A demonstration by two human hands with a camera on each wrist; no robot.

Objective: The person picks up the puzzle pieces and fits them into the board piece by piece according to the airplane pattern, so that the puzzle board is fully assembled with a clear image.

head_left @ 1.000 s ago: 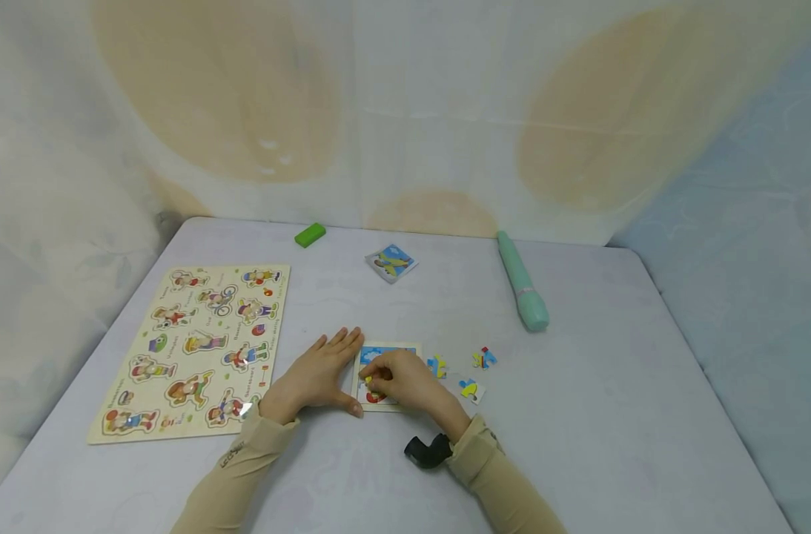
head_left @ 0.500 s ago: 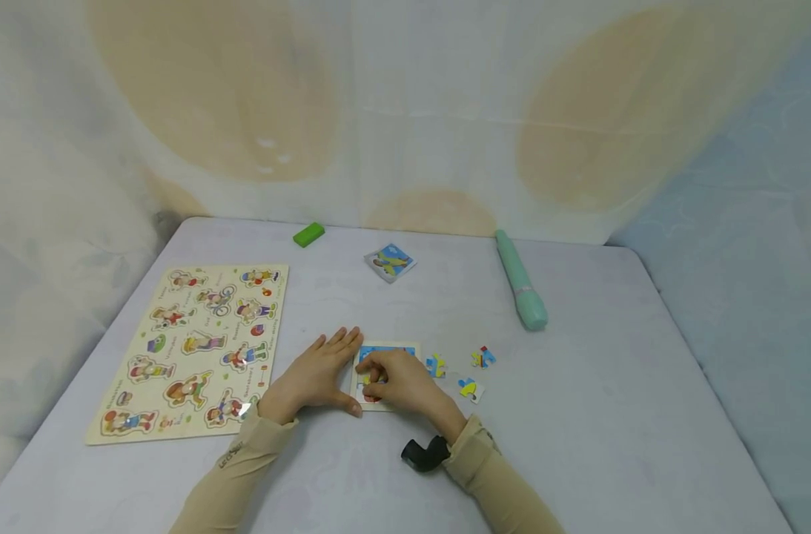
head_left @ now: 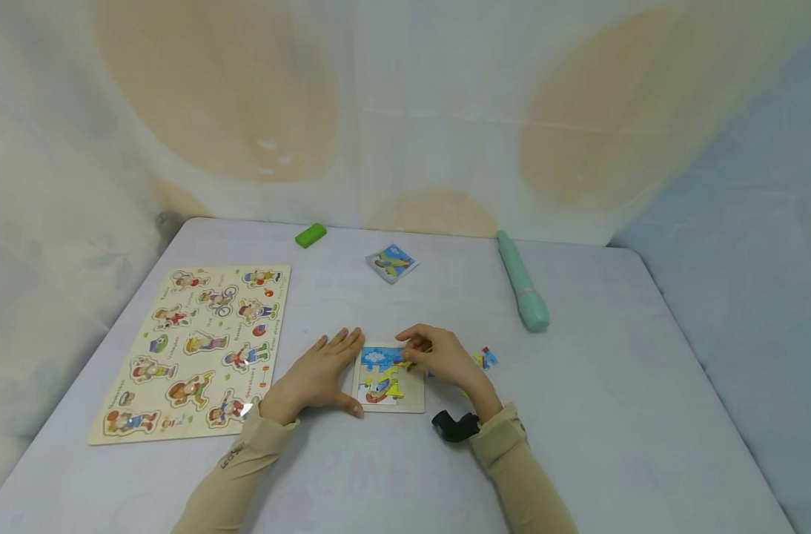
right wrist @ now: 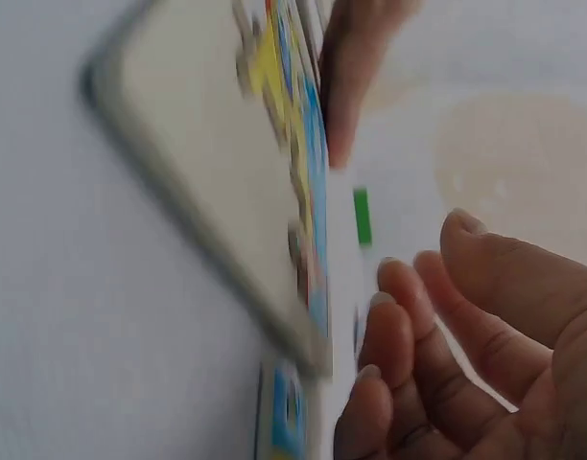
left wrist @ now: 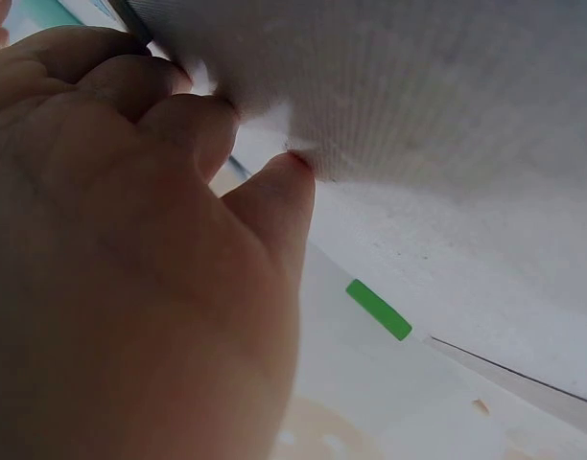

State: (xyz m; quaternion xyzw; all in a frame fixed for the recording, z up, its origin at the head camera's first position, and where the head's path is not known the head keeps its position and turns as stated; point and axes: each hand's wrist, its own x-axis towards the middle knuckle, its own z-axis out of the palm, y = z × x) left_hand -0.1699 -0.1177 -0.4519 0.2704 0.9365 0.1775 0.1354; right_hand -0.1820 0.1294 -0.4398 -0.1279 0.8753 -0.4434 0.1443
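Observation:
A small jigsaw puzzle (head_left: 411,397) in a pale tray lies in front of me, its picture of blue sky and a yellow plane partly filled in. Bare tray shows along its right side. My left hand (head_left: 315,378) rests beside the tray's left edge with fingers extended and thumb at the lower corner. Over the tray's upper right corner hovers my right hand (head_left: 442,360); in the right wrist view its fingers (right wrist: 387,335) are loosely bent with nothing between them. One loose puzzle piece (head_left: 489,357) lies right of that hand; other pieces are partly hidden beneath it.
A large board (head_left: 199,356) with several figure pieces lies at the left. Toward the back are a green block (head_left: 310,235), a small picture card (head_left: 392,263) and a mint-green tapered object (head_left: 522,285). A black device (head_left: 455,426) sits at my right wrist.
My right hand has lifted off the puzzle's lower middle and moved right and away from me, uncovering the picture and covering some loose pieces. The left hand stays in place.

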